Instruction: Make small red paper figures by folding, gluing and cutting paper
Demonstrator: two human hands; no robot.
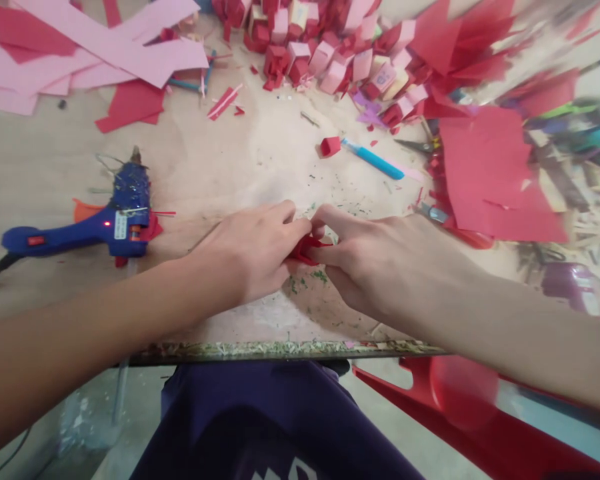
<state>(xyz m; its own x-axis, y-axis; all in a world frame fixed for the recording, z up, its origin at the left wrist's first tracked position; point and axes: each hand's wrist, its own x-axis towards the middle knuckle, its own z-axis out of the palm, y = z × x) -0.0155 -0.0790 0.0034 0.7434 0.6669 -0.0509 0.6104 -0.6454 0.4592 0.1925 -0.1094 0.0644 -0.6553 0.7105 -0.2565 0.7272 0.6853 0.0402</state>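
Between my two hands is a small folded piece of red paper (pixel 307 251), pinched just above the table near its front edge. My left hand (pixel 253 250) closes on its left side, and my right hand (pixel 375 257) grips the right side with thumb and fingers. Fingers cover much of the piece, so its full shape is hidden. Beyond the hands lie a small red paper box (pixel 330 147) and a blue pen-like tool (pixel 375 162). To the left, a blue glue gun (pixel 125 213) rests on the table with a red light lit.
Many small pink and red paper boxes (pixel 335 73) are heaped at the back. Pink paper strips (pixel 95 47) lie back left. Red paper sheets (pixel 495 173), scissors (pixel 417 145) and a cutter (pixel 435 213) are at right. A red plastic chair (pixel 460 400) stands below the table edge.
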